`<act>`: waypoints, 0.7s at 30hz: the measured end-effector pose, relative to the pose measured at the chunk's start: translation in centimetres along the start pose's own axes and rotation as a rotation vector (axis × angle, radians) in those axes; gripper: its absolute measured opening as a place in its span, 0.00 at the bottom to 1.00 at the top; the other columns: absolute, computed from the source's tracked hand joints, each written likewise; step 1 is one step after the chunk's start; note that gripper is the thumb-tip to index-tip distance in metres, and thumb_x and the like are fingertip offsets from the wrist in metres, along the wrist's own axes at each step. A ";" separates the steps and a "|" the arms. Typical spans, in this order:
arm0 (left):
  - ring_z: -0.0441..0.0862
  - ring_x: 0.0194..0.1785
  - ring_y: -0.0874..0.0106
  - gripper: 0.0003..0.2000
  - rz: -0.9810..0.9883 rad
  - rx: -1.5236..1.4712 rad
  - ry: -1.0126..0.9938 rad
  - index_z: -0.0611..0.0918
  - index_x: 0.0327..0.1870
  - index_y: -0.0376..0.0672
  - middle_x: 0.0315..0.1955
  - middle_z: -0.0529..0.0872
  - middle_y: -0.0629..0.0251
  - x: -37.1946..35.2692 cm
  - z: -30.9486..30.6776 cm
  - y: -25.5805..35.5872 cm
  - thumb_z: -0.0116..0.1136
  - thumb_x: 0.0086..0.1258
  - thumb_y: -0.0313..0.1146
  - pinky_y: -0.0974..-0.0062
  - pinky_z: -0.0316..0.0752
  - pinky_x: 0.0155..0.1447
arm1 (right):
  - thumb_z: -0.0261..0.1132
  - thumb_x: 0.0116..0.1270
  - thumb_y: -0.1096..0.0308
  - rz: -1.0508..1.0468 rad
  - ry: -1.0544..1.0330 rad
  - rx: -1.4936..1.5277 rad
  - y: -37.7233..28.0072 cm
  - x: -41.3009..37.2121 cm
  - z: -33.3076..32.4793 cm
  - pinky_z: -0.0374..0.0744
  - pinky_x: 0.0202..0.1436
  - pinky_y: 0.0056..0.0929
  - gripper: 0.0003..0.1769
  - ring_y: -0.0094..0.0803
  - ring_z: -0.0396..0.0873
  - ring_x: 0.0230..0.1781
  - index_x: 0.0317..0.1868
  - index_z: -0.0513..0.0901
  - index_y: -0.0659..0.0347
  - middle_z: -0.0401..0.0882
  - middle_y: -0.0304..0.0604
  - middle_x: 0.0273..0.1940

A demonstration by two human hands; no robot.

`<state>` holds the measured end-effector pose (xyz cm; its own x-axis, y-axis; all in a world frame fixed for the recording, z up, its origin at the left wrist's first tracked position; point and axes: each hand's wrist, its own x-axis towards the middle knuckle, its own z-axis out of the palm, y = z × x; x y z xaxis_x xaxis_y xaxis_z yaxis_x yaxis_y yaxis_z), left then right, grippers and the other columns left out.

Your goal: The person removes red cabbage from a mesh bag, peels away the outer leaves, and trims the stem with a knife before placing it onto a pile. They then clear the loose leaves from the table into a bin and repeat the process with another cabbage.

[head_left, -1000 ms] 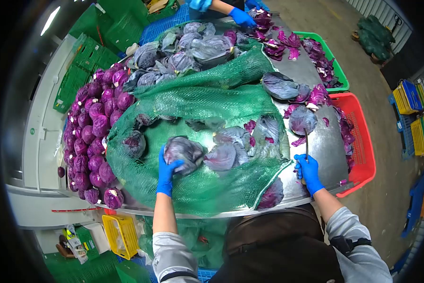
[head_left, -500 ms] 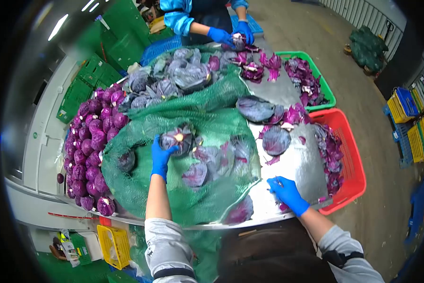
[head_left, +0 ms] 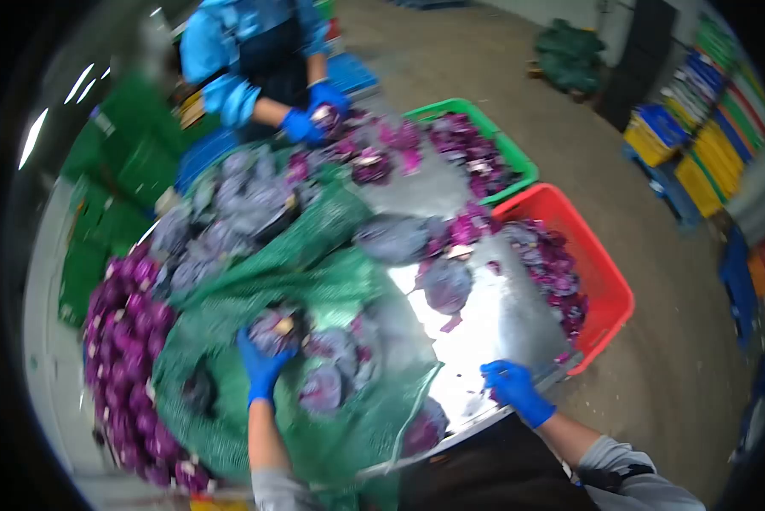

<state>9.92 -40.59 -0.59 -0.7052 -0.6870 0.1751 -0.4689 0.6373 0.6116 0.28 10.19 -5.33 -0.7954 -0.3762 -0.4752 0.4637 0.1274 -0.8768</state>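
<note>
A red cabbage (head_left: 272, 332) with its pale cut stem turned up and to the right sits in my left hand (head_left: 266, 366), whose gloved fingers curl round its lower left side. Under it spreads a green mesh sack (head_left: 229, 426), with loose cabbage leaves (head_left: 324, 383) lying to the right of the hand. My right hand (head_left: 517, 393), also in a blue glove, is closed above the front edge of the metal table (head_left: 476, 341). What its fingers grip is too blurred to name. A dark cabbage head (head_left: 446, 285) rests farther up the table.
Trimmed purple cabbages (head_left: 131, 358) are heaped at left, untrimmed ones (head_left: 237, 196) behind the sack. A red crate (head_left: 608, 298) and a green crate (head_left: 518, 157) hold leaf scraps at right. Across the table, a co-worker's gloved hands (head_left: 314, 115) hold a cabbage.
The whole view has shifted and tilted, and is blurrier. The cabbage in my left hand has turned, its stem now facing more to the right. My right hand stays closed near the table edge.
</note>
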 end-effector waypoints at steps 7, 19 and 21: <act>0.68 0.62 0.63 0.41 -0.282 -0.964 0.036 0.61 0.67 0.36 0.61 0.68 0.55 -1.3 -0.6 -2.4 0.64 0.48 0.34 0.67 0.64 0.65 | 0.60 0.67 0.65 0.046 -0.092 -0.198 1.5 0.9 2.7 0.72 0.23 0.16 0.13 0.14 0.73 0.22 0.50 0.81 0.57 0.81 0.37 0.30; 0.71 0.59 0.66 0.45 -0.139 -0.833 -0.362 0.64 0.65 0.39 0.56 0.71 0.59 -12.5 1.5 25.8 0.72 0.41 0.40 0.68 0.69 0.63 | 0.59 0.67 0.66 -0.598 -0.122 -0.732 3.2 5.9 -3.3 0.79 0.38 0.31 0.13 0.31 0.82 0.32 0.50 0.76 0.60 0.79 0.45 0.31; 0.72 0.59 0.61 0.46 -0.019 -0.705 -0.463 0.65 0.64 0.39 0.57 0.71 0.54 -13.2 5.9 27.1 0.74 0.41 0.46 0.65 0.71 0.61 | 0.59 0.67 0.66 -0.499 -0.083 -0.768 -3.8 2.6 -3.2 0.79 0.38 0.32 0.14 0.35 0.83 0.32 0.50 0.76 0.61 0.81 0.47 0.34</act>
<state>3.43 -12.20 9.12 -0.9196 -0.3848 -0.0795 -0.1490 0.1543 0.9767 -4.79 11.69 -3.49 -0.7890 -0.6126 -0.0476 -0.3366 0.4958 -0.8006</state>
